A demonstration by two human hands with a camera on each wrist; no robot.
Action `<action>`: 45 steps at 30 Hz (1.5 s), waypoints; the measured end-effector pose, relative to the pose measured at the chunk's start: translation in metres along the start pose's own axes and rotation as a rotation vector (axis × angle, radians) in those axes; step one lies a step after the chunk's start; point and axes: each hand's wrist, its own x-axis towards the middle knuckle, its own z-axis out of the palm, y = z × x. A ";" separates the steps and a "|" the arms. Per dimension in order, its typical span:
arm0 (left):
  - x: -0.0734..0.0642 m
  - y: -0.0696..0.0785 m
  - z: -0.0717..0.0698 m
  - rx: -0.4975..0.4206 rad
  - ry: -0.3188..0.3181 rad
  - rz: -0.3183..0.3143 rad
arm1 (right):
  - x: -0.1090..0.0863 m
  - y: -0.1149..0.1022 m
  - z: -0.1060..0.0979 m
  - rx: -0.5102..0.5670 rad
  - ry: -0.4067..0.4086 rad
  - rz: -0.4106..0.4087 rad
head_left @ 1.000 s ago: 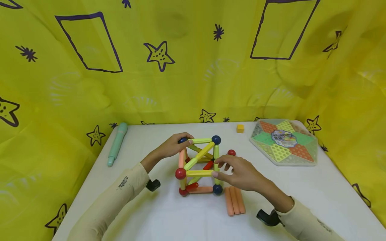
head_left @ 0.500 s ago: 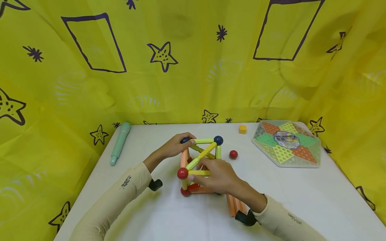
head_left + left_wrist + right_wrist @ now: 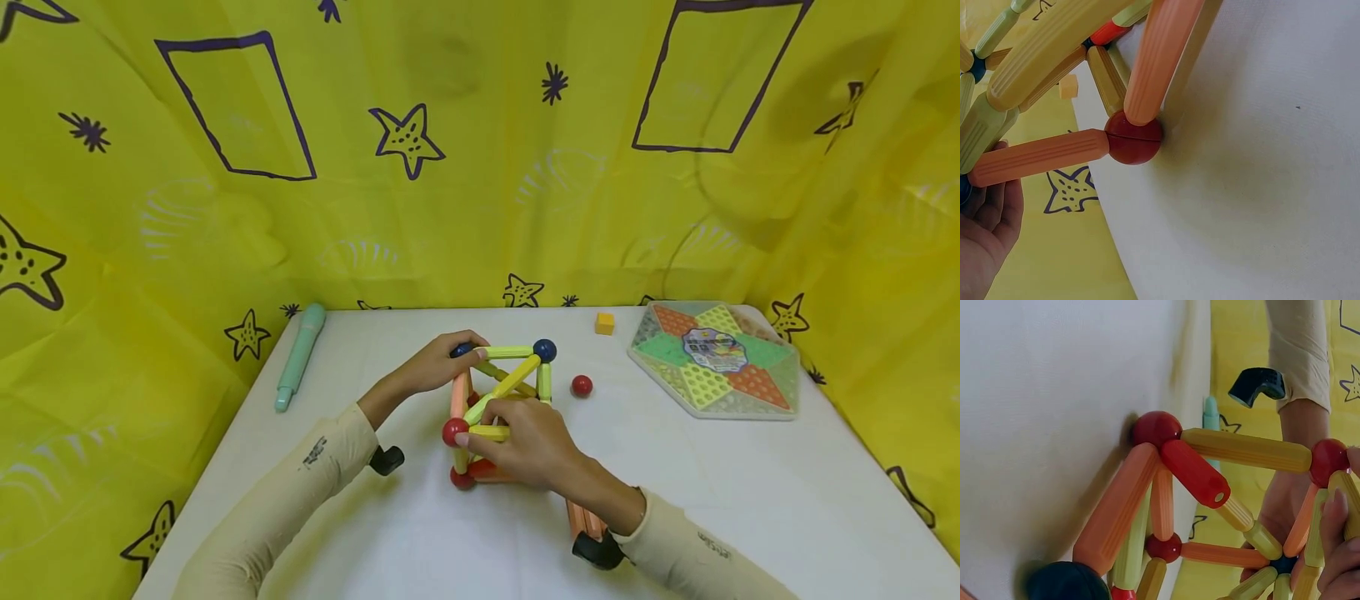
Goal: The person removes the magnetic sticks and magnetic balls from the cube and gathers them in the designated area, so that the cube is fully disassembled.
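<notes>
A cube frame of magnetic rods and balls stands on the white table, its top front-left red ball (image 3: 454,432) joined to a yellow rod (image 3: 1247,447). My left hand (image 3: 438,364) grips the frame's back-left top corner, partly covering a blue ball (image 3: 462,349). At the top front, my right hand (image 3: 528,442) holds the frame, thumb on the red ball and fingers curled about the yellow front rod (image 3: 491,432). Low inside, a short red rod (image 3: 1197,474) leans from a bottom red ball (image 3: 1157,429), its other end free. The front-right corner is hidden by my right hand.
Peach rods (image 3: 585,518) lie side by side, partly under my right wrist. A loose red ball (image 3: 582,386) sits right of the frame. Farther back are a yellow block (image 3: 604,324) and a hexagonal game board (image 3: 750,354). A green tube (image 3: 300,358) lies along the left edge.
My right hand has moved left from the frame's front-right side along the front rod and closed at the red ball. My left hand has kept its grip.
</notes>
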 end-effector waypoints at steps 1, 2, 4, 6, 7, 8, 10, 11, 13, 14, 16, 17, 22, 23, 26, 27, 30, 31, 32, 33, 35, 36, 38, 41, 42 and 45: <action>0.000 0.001 0.000 0.000 -0.001 -0.001 | 0.000 0.000 0.000 0.003 0.006 -0.006; 0.000 0.001 0.000 -0.001 -0.002 -0.001 | 0.001 0.000 0.000 0.007 0.011 -0.014; 0.000 0.001 0.000 -0.003 -0.003 -0.002 | 0.002 0.001 0.000 0.013 0.021 -0.027; 0.000 0.002 0.000 -0.005 -0.003 -0.005 | 0.002 0.001 0.000 0.028 0.030 -0.042; 0.000 0.002 0.000 -0.006 -0.003 -0.006 | 0.002 0.001 -0.001 0.035 0.035 -0.048; 0.000 0.002 0.000 -0.006 -0.002 -0.005 | 0.003 0.000 -0.001 0.037 0.038 -0.052; 0.000 0.002 0.000 -0.003 0.000 -0.005 | 0.003 0.000 -0.001 0.043 0.044 -0.060; 0.000 0.001 0.000 -0.002 0.001 -0.004 | 0.003 0.001 -0.002 0.046 0.041 -0.059; 0.000 0.001 0.000 -0.002 -0.001 -0.003 | 0.002 0.002 -0.003 0.047 0.028 -0.051; 0.000 0.001 -0.001 -0.003 -0.002 -0.002 | 0.002 0.002 -0.004 0.050 0.016 -0.046; 0.000 0.001 -0.001 -0.003 -0.003 -0.001 | 0.000 0.004 -0.006 0.084 -0.021 -0.039; 0.000 0.001 0.000 -0.003 -0.003 0.002 | -0.001 0.005 -0.009 0.115 -0.046 -0.034; 0.001 0.000 0.000 0.000 -0.001 0.015 | -0.009 0.017 -0.024 0.316 -0.229 -0.048; 0.001 -0.001 0.000 0.001 -0.002 0.015 | -0.010 0.020 -0.028 0.358 -0.266 -0.042; 0.001 -0.002 0.000 0.002 -0.008 0.011 | -0.017 0.033 -0.038 0.459 -0.340 -0.026; 0.001 -0.002 0.000 0.002 -0.010 0.009 | -0.019 0.037 -0.042 0.488 -0.352 -0.022; 0.001 -0.002 0.000 0.005 -0.011 0.007 | -0.027 0.053 -0.053 0.529 -0.350 -0.025; 0.001 -0.002 0.000 0.007 -0.011 0.007 | -0.030 0.059 -0.057 0.521 -0.338 -0.030; 0.001 -0.002 0.000 0.008 -0.011 0.006 | -0.034 0.065 -0.060 0.514 -0.327 -0.031; 0.001 -0.002 0.000 0.010 -0.011 0.004 | -0.037 0.071 -0.063 0.497 -0.315 -0.032; 0.001 -0.002 0.000 0.011 -0.012 0.001 | -0.043 0.083 -0.067 0.457 -0.301 -0.020; 0.001 -0.002 0.000 0.013 -0.011 -0.002 | -0.047 0.088 -0.069 0.444 -0.301 -0.005; 0.001 -0.002 0.000 0.015 -0.012 -0.006 | -0.054 0.099 -0.071 0.429 -0.314 0.031; 0.001 -0.002 0.000 0.015 -0.015 -0.007 | -0.064 0.112 -0.072 0.413 -0.339 0.075; 0.001 -0.002 0.000 0.016 -0.016 -0.006 | -0.067 0.116 -0.073 0.410 -0.345 0.086; 0.001 -0.001 -0.001 0.013 -0.015 -0.006 | -0.076 0.126 -0.073 0.394 -0.373 0.084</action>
